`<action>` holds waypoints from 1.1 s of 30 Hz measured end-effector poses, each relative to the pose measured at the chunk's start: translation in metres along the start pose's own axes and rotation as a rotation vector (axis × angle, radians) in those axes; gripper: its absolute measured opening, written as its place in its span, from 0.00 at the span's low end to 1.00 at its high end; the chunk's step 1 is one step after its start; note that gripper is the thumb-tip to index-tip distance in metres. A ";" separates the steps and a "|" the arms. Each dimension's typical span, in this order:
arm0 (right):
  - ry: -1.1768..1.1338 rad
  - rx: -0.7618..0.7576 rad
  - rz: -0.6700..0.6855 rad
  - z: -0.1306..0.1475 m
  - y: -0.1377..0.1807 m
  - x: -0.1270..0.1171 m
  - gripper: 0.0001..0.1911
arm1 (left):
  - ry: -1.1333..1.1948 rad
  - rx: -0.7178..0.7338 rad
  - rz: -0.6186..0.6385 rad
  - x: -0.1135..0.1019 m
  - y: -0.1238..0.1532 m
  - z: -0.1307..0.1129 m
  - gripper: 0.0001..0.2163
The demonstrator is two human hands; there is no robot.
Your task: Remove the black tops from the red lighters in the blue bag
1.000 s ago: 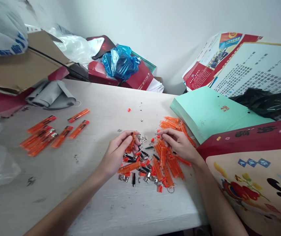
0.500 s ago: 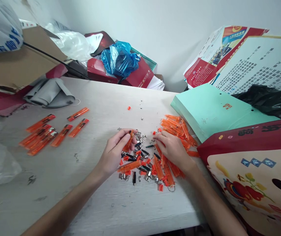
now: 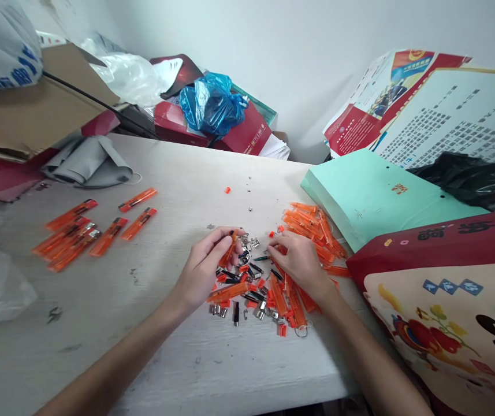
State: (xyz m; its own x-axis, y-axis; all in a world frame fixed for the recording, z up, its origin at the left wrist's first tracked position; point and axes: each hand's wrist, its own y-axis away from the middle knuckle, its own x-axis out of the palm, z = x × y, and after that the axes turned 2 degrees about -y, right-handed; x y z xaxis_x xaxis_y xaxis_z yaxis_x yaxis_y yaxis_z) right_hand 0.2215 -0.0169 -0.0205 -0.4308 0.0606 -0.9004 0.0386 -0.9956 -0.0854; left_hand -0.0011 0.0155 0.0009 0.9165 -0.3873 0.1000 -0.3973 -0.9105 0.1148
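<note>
My left hand (image 3: pixel 201 268) is closed round an orange lighter body (image 3: pixel 229 249), held upright over a heap of small parts. My right hand (image 3: pixel 301 260) rests palm down on that heap, its fingertips pinched together over a small piece I cannot make out. The heap (image 3: pixel 264 289) mixes orange lighter bodies, orange caps, black pieces and small metal hoods on the pale table (image 3: pixel 164 346). More orange bodies (image 3: pixel 312 222) lie just beyond my right hand. A separate group of orange lighters (image 3: pixel 86 231) lies on the table to the left.
A mint-green paper stack (image 3: pixel 368 193) and a red and cream bag (image 3: pixel 450 300) crowd the right side. Cardboard (image 3: pixel 26 110), grey cloth (image 3: pixel 86 164), red boxes and a blue plastic bag (image 3: pixel 212 104) line the back. A lone orange cap (image 3: pixel 227 189) lies mid-table.
My right hand has slid left and nearer, from the orange bodies onto the heap of small parts. My left hand holds the lighter body in much the same place.
</note>
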 end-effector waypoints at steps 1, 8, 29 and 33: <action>0.025 0.009 0.001 0.002 0.000 0.000 0.08 | 0.011 0.000 -0.001 0.000 0.000 0.000 0.11; 0.231 0.052 0.043 0.023 -0.004 -0.003 0.11 | 0.021 0.013 0.009 0.004 0.001 0.002 0.10; 0.314 -0.033 0.047 0.018 0.003 0.003 0.09 | 0.143 -0.048 -0.158 -0.067 -0.023 -0.027 0.15; 0.285 -0.052 0.038 0.013 0.004 0.005 0.09 | 0.100 -0.100 -0.053 -0.057 -0.020 -0.022 0.18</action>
State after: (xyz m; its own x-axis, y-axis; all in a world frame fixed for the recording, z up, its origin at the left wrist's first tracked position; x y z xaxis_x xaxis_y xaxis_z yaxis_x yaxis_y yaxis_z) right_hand 0.2078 -0.0210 -0.0201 -0.1575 0.0481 -0.9864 0.0990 -0.9930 -0.0642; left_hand -0.0464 0.0589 0.0151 0.9290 -0.3185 0.1883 -0.3559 -0.9083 0.2199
